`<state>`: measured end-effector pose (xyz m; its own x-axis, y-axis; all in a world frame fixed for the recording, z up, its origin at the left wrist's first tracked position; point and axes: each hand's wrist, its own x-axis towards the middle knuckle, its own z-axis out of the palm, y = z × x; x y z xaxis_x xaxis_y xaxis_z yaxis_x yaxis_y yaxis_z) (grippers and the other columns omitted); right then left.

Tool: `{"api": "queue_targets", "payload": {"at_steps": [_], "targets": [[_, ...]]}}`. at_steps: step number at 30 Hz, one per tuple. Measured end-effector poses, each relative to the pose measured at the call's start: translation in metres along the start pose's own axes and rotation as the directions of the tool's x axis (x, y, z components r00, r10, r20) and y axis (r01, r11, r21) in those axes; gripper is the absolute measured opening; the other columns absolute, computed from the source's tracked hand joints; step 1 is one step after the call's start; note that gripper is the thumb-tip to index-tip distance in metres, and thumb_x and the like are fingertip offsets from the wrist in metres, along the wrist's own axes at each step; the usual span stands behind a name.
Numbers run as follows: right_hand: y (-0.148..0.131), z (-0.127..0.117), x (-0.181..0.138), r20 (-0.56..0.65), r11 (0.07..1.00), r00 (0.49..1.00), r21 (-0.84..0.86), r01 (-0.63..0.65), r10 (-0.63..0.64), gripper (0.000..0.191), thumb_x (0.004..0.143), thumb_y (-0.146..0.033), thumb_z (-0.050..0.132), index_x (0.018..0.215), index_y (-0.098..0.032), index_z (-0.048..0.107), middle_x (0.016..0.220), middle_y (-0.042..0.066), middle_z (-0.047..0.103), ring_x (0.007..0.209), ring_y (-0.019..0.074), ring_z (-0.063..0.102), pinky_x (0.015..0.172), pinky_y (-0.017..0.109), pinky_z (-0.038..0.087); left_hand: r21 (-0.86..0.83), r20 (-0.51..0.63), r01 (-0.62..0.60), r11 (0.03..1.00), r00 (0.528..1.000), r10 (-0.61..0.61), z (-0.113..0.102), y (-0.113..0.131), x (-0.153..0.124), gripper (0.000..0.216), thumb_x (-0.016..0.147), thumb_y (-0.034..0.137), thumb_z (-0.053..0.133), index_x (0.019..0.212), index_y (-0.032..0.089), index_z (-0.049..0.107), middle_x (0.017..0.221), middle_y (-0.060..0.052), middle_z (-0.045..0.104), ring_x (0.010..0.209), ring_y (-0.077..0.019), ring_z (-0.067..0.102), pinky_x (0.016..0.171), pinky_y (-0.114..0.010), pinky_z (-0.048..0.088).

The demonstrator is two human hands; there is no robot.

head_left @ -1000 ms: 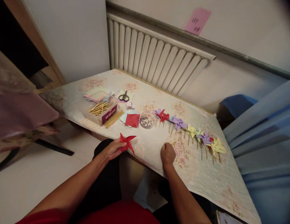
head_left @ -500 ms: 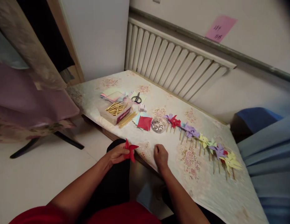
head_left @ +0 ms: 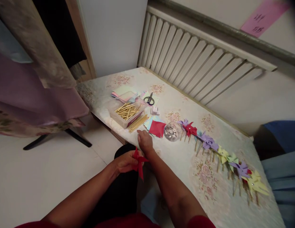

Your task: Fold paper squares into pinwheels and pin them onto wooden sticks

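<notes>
My left hand [head_left: 128, 161] is closed on a red paper pinwheel [head_left: 139, 161], holding it by its middle over my knee at the table's front edge. Just beyond it, my right hand [head_left: 145, 141] is curled over the table with the fingers drawn in; what they hold, if anything, is hidden. Closest to the right fingers is a small bundle of thin wooden sticks [head_left: 138, 123]. Red paper squares [head_left: 157, 129] lie to the right, on top of pale blue ones. Beside them sits a clear round dish [head_left: 171, 131] of small shiny pieces.
A plastic box [head_left: 120, 119] holds more sticks. Behind it lie coloured paper sheets [head_left: 123, 90], black-handled scissors [head_left: 149, 100] and a small white item [head_left: 154, 110]. A row of finished pinwheels [head_left: 210, 141] runs along the table's right. A radiator [head_left: 195, 57] stands behind the table [head_left: 176, 177].
My right hand has moved left, from the table's front edge to beside the stick bundle. The left hand still holds the red pinwheel. The view has shifted slightly.
</notes>
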<state>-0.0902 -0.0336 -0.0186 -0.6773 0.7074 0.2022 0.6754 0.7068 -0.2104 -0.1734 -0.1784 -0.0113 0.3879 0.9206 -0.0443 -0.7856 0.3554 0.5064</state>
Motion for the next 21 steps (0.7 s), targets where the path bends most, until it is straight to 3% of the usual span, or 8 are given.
{"api": "queue_targets", "payload": {"at_steps": [10, 21], "targets": [[-0.007, -0.005, 0.020, 0.126, 0.990, 0.992, -0.140, 0.005, 0.013, 0.033, 0.102, -0.029, 0.039, 0.129, -0.027, 0.058, 0.107, 0.007, 0.063, 0.091, 0.0194, 0.060, 0.075, 0.028, 0.045, 0.007, 0.007, 0.010, 1.000, 1.000, -0.010, 0.000, 0.000, 0.002, 0.028, 0.062, 0.021, 0.088, 0.071, 0.015, 0.062, 0.070, -0.003, 0.066, 0.066, -0.0171, 0.062, 0.063, -0.028, 0.044], [-0.020, -0.019, 0.029, 0.282, 0.960, 0.959, -0.261, 0.100, -0.023, 0.038, 0.099, -0.018, 0.037, 0.134, -0.026, 0.049, 0.111, 0.010, 0.061, 0.096, 0.0217, 0.063, 0.075, 0.030, 0.051, -0.003, -0.008, 0.020, 1.000, 1.000, -0.020, -0.001, 0.000, 0.002, 0.025, 0.064, 0.018, 0.086, 0.073, 0.015, 0.063, 0.070, -0.003, 0.066, 0.067, -0.0174, 0.063, 0.064, -0.028, 0.045]]}}
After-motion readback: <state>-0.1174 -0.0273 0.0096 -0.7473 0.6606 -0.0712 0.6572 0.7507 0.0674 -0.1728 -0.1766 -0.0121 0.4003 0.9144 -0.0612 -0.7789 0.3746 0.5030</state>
